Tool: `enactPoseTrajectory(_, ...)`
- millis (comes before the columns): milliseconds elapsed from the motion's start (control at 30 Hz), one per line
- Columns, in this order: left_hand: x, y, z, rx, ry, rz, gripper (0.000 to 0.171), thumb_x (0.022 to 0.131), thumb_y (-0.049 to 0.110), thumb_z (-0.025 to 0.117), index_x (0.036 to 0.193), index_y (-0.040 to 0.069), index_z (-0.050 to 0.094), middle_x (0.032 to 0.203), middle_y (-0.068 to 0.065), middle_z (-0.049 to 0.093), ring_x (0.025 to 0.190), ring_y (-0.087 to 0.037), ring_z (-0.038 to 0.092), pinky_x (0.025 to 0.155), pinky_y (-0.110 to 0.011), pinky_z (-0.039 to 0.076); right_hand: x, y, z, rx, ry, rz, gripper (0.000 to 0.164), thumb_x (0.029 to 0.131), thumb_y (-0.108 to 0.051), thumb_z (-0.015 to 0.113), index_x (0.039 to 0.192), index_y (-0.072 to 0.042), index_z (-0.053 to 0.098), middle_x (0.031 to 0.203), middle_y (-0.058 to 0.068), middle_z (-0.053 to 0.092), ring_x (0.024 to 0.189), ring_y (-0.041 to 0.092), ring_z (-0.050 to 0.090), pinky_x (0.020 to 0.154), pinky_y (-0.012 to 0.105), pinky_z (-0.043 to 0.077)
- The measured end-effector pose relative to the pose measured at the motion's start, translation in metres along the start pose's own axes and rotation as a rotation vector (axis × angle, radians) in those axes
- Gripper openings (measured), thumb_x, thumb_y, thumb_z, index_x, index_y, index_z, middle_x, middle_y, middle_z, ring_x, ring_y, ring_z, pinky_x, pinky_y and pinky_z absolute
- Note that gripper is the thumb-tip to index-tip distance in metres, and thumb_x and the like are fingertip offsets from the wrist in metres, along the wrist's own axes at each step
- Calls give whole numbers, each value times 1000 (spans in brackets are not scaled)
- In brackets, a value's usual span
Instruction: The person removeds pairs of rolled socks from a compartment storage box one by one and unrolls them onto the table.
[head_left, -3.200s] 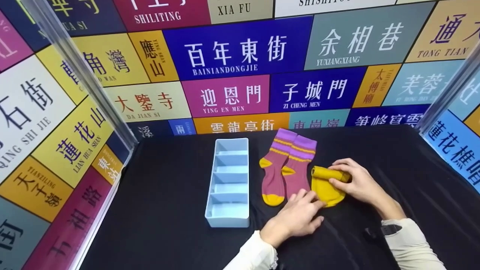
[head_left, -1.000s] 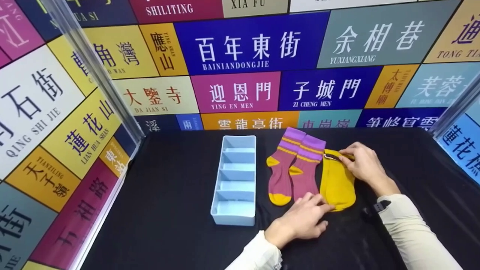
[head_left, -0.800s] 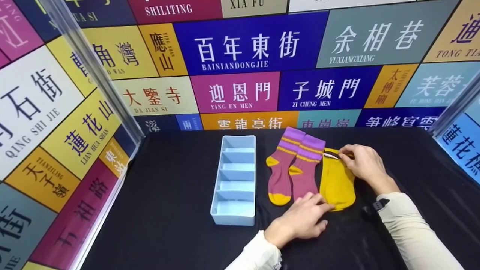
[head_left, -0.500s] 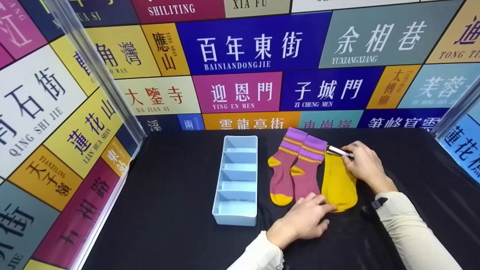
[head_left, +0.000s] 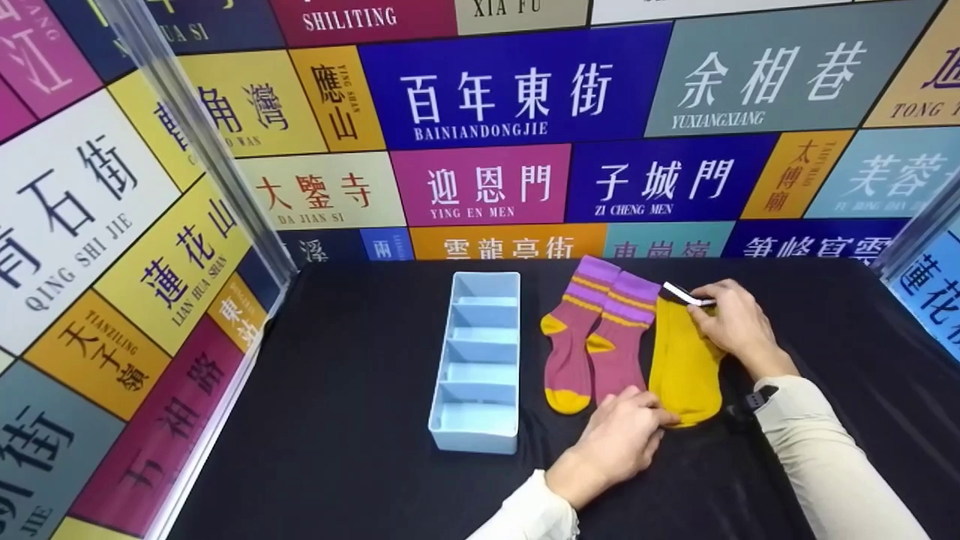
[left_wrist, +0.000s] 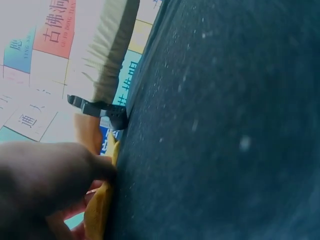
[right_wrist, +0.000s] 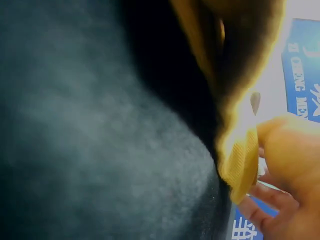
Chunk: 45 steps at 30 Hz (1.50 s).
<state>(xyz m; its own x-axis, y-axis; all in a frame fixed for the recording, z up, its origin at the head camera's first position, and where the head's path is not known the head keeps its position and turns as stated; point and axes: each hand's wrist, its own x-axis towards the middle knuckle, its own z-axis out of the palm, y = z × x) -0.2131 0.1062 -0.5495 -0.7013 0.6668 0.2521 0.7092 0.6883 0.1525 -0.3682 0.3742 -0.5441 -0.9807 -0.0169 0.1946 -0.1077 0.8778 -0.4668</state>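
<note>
A yellow sock (head_left: 684, 371) lies flat on the black cloth, its cuff pointing away from me and a white strip with a dark edge (head_left: 686, 295) across the cuff. My right hand (head_left: 739, 322) pinches the cuff's right corner between thumb and fingers; the right wrist view shows ribbed yellow fabric (right_wrist: 242, 160) at the fingertips. My left hand (head_left: 619, 435) rests low over the cloth, its extended fingers pressing the toe end. To the left lies a pair of purple-and-mauve socks (head_left: 600, 337) with yellow heels and stripes; the left hand covers one toe.
A light blue tray (head_left: 474, 439) with several compartments stands left of the socks, and no contents show in it. Panels with printed signs (head_left: 517, 90) rise behind and at the sides. Black cloth (head_left: 352, 405) covers the table.
The rolled yellow sock has been unrolled away from me and now lies flat. The white strip at its cuff has come into view. The left hand has stayed at the toe.
</note>
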Motion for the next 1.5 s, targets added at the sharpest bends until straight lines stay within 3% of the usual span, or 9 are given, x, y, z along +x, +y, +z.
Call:
enactPoseTrajectory(200,0,2,8,17,90,-12,24,101,33,76,122,42,81,112,20,74,97,-3,60,71,-15,35,1,3,-2,28,57,62,32,107,-30,67,132,-11,66,118,20,72,102,43,63,85,63,50)
enactPoseTrajectory(400,1,2,12,35,174,-12,17,100,38,77,115,40,84,103,19,74,92,-4,61,70,-16,34,4,6,-3,54,133,60,25,108,-28,64,129,-13,65,113,19,78,100,42,71,84,63,52)
enactPoseTrajectory(667,3,2,14,25,192,-18,13,101,40,76,112,39,84,101,20,74,92,-4,61,71,-16,36,5,10,0,48,55,50,44,102,-27,74,139,-3,69,133,32,61,116,50,59,99,69,49)
enactPoseTrajectory(933,2,3,15,53,227,-5,13,101,37,74,111,38,84,101,18,74,93,-6,61,73,-19,39,2,13,-3,119,133,139,30,102,-31,73,108,-1,74,111,25,71,105,41,65,93,54,50)
enactPoseTrajectory(1000,2,3,15,57,230,-4,13,102,37,74,111,38,84,100,18,73,93,-6,61,73,-19,39,1,14,-3,124,120,119,29,103,-31,72,107,-2,77,113,25,69,106,41,64,95,54,49)
enactPoseTrajectory(1133,2,5,12,49,222,6,14,102,35,73,110,38,84,100,17,72,94,-6,61,73,-19,39,-4,17,-3,142,85,73,32,105,-22,67,127,-1,75,126,30,61,113,46,62,102,62,48)
enactPoseTrajectory(1333,2,11,9,-34,168,31,15,100,33,73,110,36,85,102,18,73,96,-4,58,77,-17,38,-8,20,-4,71,25,84,53,108,-30,61,151,0,60,133,39,49,121,55,42,100,67,37)
enactPoseTrajectory(1433,2,12,8,-68,140,45,15,99,33,74,108,37,85,102,19,73,95,-2,57,77,-15,37,-12,22,-6,36,5,107,58,109,-38,59,152,1,58,129,39,47,118,56,39,93,65,35)
enactPoseTrajectory(1500,2,13,9,-89,108,50,15,99,33,74,109,37,85,104,20,74,95,-1,57,76,-15,36,-15,24,-8,49,26,119,55,109,-40,59,142,4,65,121,36,53,111,51,45,89,58,39)
